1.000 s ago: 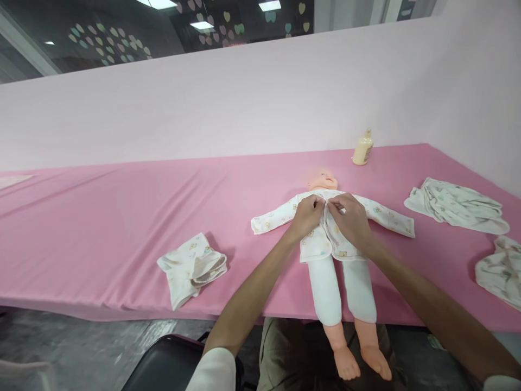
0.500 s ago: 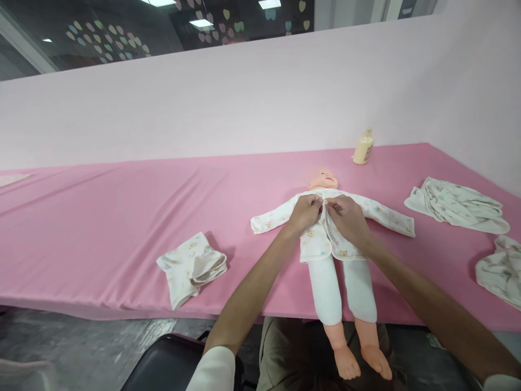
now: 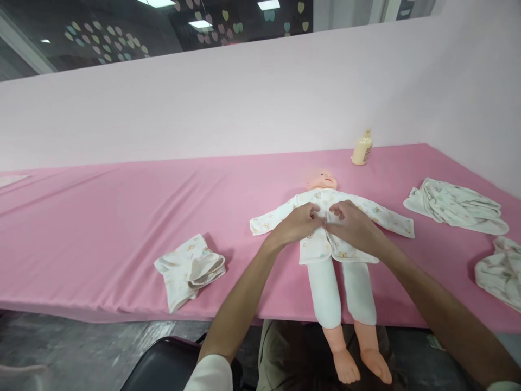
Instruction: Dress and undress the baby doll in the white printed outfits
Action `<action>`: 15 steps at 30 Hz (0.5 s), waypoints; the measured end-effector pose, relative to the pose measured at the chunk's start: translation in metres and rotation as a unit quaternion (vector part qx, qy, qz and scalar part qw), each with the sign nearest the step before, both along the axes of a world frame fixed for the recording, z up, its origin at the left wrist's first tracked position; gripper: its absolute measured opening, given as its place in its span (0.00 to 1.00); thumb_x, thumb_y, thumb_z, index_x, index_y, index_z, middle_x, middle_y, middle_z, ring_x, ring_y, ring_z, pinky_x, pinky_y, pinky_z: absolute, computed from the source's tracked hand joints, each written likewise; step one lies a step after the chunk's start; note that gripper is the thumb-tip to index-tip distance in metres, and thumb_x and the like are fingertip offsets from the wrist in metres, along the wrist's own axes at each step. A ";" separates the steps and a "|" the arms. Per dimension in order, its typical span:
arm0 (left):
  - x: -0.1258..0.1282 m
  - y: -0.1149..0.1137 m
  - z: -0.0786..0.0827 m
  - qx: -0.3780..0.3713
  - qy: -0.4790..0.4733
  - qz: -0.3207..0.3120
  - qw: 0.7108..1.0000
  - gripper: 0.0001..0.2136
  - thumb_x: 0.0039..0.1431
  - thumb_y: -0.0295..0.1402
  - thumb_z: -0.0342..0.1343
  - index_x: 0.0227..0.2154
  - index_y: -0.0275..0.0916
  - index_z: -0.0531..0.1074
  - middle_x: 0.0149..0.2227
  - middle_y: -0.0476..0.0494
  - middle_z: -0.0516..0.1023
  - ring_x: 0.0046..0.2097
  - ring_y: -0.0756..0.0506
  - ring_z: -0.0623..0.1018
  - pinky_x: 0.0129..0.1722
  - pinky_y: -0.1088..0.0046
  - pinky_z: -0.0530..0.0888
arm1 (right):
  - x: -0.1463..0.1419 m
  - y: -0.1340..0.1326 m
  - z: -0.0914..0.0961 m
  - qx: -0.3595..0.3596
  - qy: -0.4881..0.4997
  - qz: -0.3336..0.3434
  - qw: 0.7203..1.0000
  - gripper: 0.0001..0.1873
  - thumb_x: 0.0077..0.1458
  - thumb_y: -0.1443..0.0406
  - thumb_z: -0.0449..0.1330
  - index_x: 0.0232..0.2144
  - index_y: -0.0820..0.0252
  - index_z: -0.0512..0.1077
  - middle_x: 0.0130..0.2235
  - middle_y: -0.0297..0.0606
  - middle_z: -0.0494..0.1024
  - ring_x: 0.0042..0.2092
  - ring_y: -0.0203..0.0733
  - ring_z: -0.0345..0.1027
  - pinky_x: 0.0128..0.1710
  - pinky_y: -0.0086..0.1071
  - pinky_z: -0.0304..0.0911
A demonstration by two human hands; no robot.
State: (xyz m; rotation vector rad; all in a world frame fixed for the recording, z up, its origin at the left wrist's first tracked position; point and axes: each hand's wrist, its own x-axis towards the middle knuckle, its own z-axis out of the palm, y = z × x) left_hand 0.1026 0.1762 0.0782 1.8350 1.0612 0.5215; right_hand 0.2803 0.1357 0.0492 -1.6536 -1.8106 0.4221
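Observation:
A baby doll (image 3: 347,365) lies on its back, its feet hanging over the table's near edge. It wears white leggings (image 3: 325,293) and a white, long-sleeved baby jacket (image 3: 315,247) with small printed figures. Both sleeves stretch out sideways. At the jacket's middle, my left hand (image 3: 301,222) has its fingers curled on the left front edge. My right hand (image 3: 353,227) faces it, thumb and fingers bent on the right front edge. The thumbs nearly meet at the centre line. Any fastening there is hidden. Above the collar the doll's head (image 3: 323,180) shows.
A pink cloth (image 3: 122,233) covers the table. Left of the doll lies a folded printed garment (image 3: 191,270). Crumpled white cloths (image 3: 456,205) rest at the right, another cloth (image 3: 502,271) nearer. A pump bottle (image 3: 362,149) stands behind. A black chair (image 3: 166,364) is below left.
Both hands have moved down the jacket front from the collar to mid-chest. The upper front, which they covered before, now shows with its edges together. The doll stays in place.

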 end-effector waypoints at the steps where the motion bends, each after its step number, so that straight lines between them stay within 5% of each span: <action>1: -0.002 -0.006 0.001 0.020 0.023 -0.012 0.999 0.06 0.55 0.37 0.54 0.31 0.40 0.66 0.27 0.49 0.69 0.26 0.51 0.67 0.23 0.74 0.60 | 0.000 -0.007 0.000 -0.007 -0.012 0.007 1.000 0.15 0.52 0.56 0.60 0.40 0.57 0.70 0.43 0.41 0.74 0.44 0.48 0.68 0.38 0.37 0.63; 5: 0.003 -0.028 -0.008 0.114 0.101 0.025 0.988 0.12 0.56 0.40 0.55 0.26 0.40 0.61 0.30 0.47 0.70 0.30 0.48 0.68 0.27 0.73 0.60 | -0.010 -0.029 -0.007 0.010 -0.096 -0.001 0.995 0.08 0.52 0.64 0.57 0.37 0.58 0.67 0.40 0.43 0.72 0.43 0.49 0.67 0.39 0.39 0.62; 9: 0.016 -0.038 -0.024 0.190 0.143 0.095 0.967 0.03 0.59 0.32 0.51 0.31 0.39 0.65 0.36 0.44 0.73 0.37 0.45 0.71 0.32 0.70 0.63 | -0.023 -0.034 -0.016 0.082 -0.158 -0.033 0.983 0.16 0.51 0.69 0.54 0.44 0.63 0.65 0.40 0.46 0.71 0.42 0.51 0.65 0.41 0.42 0.61; 15: 0.020 -0.037 -0.027 0.214 0.175 0.105 0.955 0.06 0.58 0.25 0.47 0.27 0.39 0.64 0.35 0.43 0.74 0.37 0.45 0.72 0.33 0.69 0.62 | -0.030 -0.025 -0.021 0.122 -0.226 -0.066 0.964 0.16 0.51 0.74 0.50 0.43 0.65 0.65 0.37 0.46 0.71 0.38 0.49 0.63 0.39 0.39 0.60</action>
